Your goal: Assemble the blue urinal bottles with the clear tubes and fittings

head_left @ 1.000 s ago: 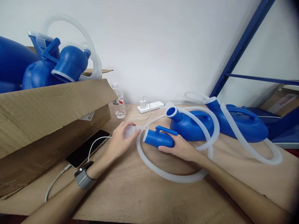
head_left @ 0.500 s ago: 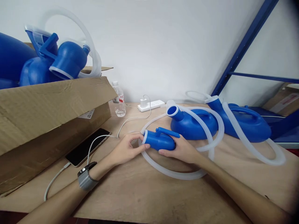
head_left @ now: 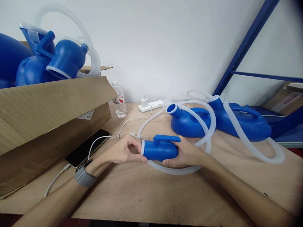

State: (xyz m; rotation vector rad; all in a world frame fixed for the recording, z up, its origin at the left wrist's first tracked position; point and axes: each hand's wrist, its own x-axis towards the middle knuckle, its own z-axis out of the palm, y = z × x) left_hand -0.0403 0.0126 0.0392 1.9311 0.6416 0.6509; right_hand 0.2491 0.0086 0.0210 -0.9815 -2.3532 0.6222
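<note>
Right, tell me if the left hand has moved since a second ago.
Yes. The left hand has closed on the blue plastic funnel's rim, away from the black phone.

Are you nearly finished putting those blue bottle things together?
Partly. Two blue plastic jugs lie at the back of the wooden table with white hoses looped around them, seemingly assembled. In hand: the right hand holds a small blue plastic funnel piece while the left hand works at its white-rimmed end. More blue parts wait in the cardboard box.
</note>
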